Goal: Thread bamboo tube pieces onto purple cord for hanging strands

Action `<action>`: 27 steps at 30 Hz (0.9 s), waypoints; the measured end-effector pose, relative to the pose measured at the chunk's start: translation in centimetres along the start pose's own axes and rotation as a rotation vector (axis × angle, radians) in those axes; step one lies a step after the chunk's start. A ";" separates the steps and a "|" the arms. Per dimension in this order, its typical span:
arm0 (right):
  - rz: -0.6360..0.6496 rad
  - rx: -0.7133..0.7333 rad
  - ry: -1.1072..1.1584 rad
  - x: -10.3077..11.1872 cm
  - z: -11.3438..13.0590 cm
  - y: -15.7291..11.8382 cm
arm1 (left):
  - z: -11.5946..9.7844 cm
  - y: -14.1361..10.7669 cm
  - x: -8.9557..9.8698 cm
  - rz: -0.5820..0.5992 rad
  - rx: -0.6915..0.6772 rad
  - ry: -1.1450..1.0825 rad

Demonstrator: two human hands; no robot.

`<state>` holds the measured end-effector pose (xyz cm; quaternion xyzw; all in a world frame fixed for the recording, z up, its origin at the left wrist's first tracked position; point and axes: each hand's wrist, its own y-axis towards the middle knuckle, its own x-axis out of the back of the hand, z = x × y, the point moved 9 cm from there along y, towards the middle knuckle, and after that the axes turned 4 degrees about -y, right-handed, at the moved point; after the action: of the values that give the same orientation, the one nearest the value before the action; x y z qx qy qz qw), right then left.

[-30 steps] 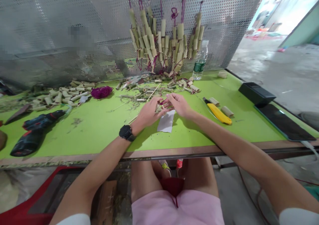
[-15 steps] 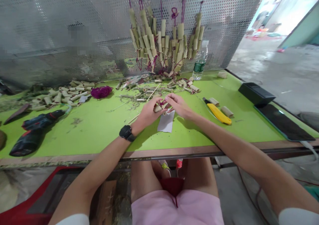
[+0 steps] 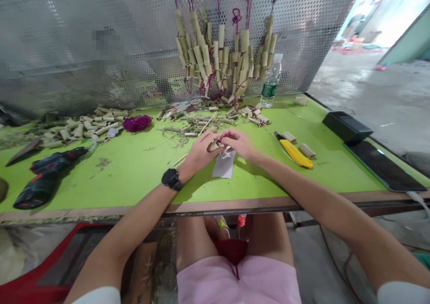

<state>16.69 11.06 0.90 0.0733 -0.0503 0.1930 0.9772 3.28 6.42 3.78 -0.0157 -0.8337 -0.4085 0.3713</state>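
Note:
My left hand (image 3: pixel 200 152) is closed around a short pale bamboo piece (image 3: pixel 213 147) above the table. Fingers of my right hand (image 3: pixel 239 143) are pinched at a bit of purple cord (image 3: pixel 218 141) on that piece, close against the left fingertips. The fingers partly cover both the cord and the bamboo. Just below the hands lies a torn scrap of white paper (image 3: pixel 223 166). Behind them, cut bamboo bits and thin sticks (image 3: pixel 195 122) are scattered over the green tabletop.
To the left are a cordless drill (image 3: pixel 50 176), a purple cord bundle (image 3: pixel 137 123) and a heap of bamboo tubes (image 3: pixel 83 129). A yellow utility knife (image 3: pixel 295 154), phone (image 3: pixel 383 165), black box (image 3: pixel 346 125) and water bottle (image 3: pixel 269 86) lie right. Strung bamboo (image 3: pixel 201 48) hangs on the mesh panel (image 3: pixel 134 39).
My right fingers have drawn in tighter at the cord, beside the left fingertips. The left hand keeps its hold on the bamboo piece, almost unmoved.

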 end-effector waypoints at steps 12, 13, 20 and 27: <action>0.118 0.339 -0.340 0.2 3.4 -0.7 | 0.8 0.1 0.6 -0.048 0.067 -0.026; 0.116 0.342 -0.341 0.1 3.4 -0.7 | 0.8 0.1 0.7 -0.052 0.068 -0.029; 0.055 0.324 -0.320 0.0 3.2 -0.8 | -0.6 0.5 1.4 -0.094 0.026 -0.084; -0.013 0.360 -0.373 0.1 3.4 -1.0 | -0.3 0.6 1.8 -0.133 0.138 -0.153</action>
<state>16.92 9.65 4.18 0.2808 -0.1938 0.1758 0.9234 2.36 6.07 5.45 0.0341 -0.8849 -0.3714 0.2790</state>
